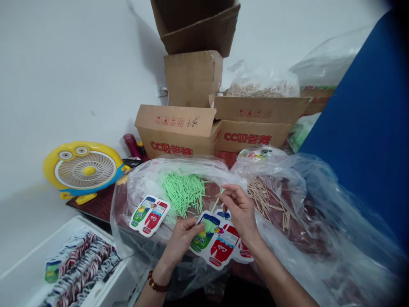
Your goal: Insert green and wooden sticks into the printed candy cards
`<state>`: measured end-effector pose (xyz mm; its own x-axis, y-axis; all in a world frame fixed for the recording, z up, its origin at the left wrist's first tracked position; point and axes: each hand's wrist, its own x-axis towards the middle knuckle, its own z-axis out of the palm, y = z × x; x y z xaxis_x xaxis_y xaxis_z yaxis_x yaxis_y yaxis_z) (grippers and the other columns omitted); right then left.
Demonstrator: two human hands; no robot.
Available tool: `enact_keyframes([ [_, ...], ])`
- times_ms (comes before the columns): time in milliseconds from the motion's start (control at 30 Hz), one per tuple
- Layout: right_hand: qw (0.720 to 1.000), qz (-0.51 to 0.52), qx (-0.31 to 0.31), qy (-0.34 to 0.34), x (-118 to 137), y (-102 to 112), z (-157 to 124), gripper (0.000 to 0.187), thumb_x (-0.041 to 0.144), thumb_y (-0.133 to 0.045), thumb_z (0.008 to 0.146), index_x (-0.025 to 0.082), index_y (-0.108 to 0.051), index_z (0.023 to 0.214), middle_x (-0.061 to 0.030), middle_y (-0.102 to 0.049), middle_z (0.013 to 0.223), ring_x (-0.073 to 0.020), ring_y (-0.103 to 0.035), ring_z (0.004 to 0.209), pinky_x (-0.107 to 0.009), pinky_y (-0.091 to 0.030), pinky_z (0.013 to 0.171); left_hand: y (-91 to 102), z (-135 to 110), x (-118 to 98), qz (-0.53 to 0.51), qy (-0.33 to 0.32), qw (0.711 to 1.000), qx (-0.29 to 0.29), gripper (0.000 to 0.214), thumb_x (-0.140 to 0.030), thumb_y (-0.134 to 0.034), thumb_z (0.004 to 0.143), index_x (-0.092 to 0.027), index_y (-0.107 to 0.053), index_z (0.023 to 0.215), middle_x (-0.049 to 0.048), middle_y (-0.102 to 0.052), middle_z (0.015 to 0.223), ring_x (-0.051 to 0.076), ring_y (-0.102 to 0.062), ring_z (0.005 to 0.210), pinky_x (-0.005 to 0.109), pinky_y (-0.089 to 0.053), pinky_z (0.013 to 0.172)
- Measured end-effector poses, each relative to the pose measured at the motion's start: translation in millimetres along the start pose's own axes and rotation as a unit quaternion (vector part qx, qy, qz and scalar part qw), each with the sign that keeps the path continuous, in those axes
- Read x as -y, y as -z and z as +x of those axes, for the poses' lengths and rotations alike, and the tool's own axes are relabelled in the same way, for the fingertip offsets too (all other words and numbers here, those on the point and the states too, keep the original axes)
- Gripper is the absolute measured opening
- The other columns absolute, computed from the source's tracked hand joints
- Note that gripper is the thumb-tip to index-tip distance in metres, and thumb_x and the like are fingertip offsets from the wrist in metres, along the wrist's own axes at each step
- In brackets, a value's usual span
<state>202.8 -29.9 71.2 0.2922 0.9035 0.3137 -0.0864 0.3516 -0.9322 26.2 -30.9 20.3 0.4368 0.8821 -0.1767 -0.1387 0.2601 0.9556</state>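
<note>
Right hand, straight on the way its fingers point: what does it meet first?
Likely the pile of green sticks lying on the clear plastic bag. The right hand, pinching one green stick, points left and slightly away toward it; depth is hard to judge.

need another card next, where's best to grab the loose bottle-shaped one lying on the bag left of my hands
Probably pinch the loose card by its near edge, coming from your side, thumb on top. It lies flat and thin on the soft clear bag, so a finger can slip underneath, and the green sticks crowd its far right side.
</note>
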Motion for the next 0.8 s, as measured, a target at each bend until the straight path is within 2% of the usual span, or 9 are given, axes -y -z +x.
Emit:
enact_keyframes([
  [200, 0.999, 0.005, -0.034, 0.001, 3.9, 11.0, 0.0, 0.019, 0.027, -0.064, 0.080, 0.021, -0.059, 0.097, 0.0038, -0.061, 0.069, -0.0094, -0.051, 0.054, -0.020, -0.040, 0.047, -3.6, 0.8, -0.1, -0.012, -0.005, 1.000, -0.004, 0.025, -0.038, -0.071, 0.077, -0.013, -0.074, 0.075, 0.0044, -0.072, 0.067, 0.015, -0.063, 0.059, 0.023, -0.048, 0.059],
  [367, 0.999, -0.017, -0.027, 0.007, -1.0, 17.1, -3.7, 0.019, 0.026, -0.065, 0.081, 0.023, -0.059, 0.099, 0.0046, -0.058, 0.067, -0.0095, -0.051, 0.055, -0.020, -0.040, 0.048, -5.7, 1.0, -0.3, -0.005, -0.013, 1.000, -0.003, 0.027, -0.039, -0.072, 0.076, -0.013, -0.073, 0.069, 0.0043, -0.071, 0.065, 0.015, -0.061, 0.058, 0.023, -0.047, 0.057],
  [567, 0.999, -0.021, -0.026, 0.010, -0.9, 16.1, -6.8, 0.017, 0.025, -0.063, 0.082, 0.023, -0.059, 0.099, 0.0051, -0.057, 0.067, -0.0083, -0.051, 0.055, -0.019, -0.040, 0.050, -6.4, 2.2, 6.8, -0.021, 0.016, 1.000, 0.009, 0.027, -0.039, -0.071, 0.077, -0.013, -0.072, 0.076, 0.0050, -0.070, 0.069, 0.015, -0.062, 0.059, 0.025, -0.048, 0.060],
  [800, 1.000, -0.019, -0.014, -0.018, -4.7, 21.1, -9.4, 0.018, 0.027, -0.063, 0.083, 0.022, -0.059, 0.100, 0.0045, -0.058, 0.068, -0.0086, -0.050, 0.055, -0.019, -0.041, 0.049, -13.2, 9.0, 7.7, -0.046, 0.000, 0.999, -0.024, 0.026, -0.036, -0.078, 0.070, -0.015, -0.064, 0.075, 0.0002, -0.069, 0.065, 0.011, -0.058, 0.054, 0.020, -0.045, 0.055],
])
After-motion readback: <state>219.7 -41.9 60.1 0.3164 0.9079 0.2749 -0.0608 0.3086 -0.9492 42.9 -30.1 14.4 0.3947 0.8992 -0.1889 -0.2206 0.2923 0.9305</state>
